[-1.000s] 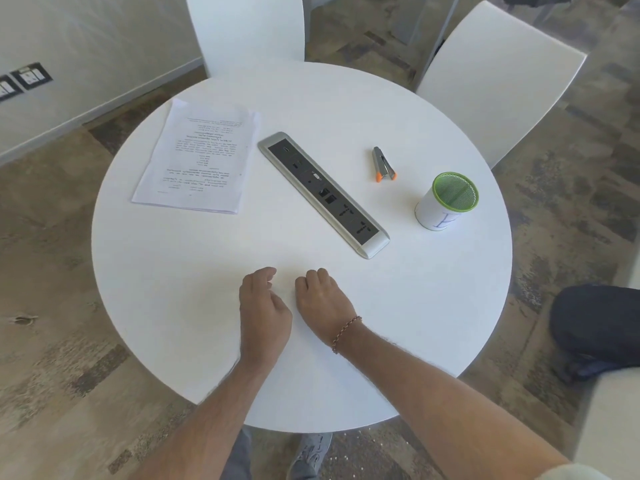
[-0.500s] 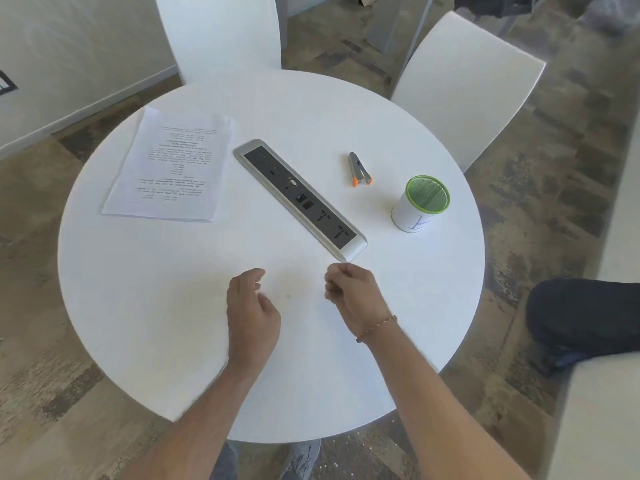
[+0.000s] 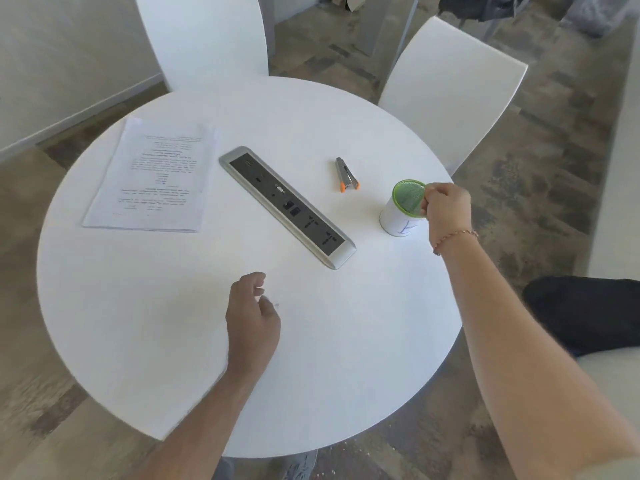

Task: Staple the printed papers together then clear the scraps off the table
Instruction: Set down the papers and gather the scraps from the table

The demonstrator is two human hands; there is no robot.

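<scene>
The printed papers [image 3: 152, 176] lie in a stack at the far left of the round white table [image 3: 173, 341]. A grey stapler with orange tips [image 3: 344, 174] lies right of the middle. A white cup with a green mesh rim [image 3: 403, 207] stands at the right edge. My right hand [image 3: 446, 206] hovers at the cup's rim with its fingertips pinched; whether a scrap is in them is too small to tell. My left hand [image 3: 251, 320] rests near the front middle, fingers curled loosely, beside a faint tiny scrap [image 3: 273, 303].
A long grey socket strip [image 3: 287, 206] runs diagonally across the table's middle. Two white chairs [image 3: 204, 39] [image 3: 450, 88] stand at the far side. A dark bag or cushion [image 3: 585, 313] sits on a seat at the right.
My right hand has travelled from the front middle of the table to the green-rimmed cup at the right. My left hand has stayed near the front middle.
</scene>
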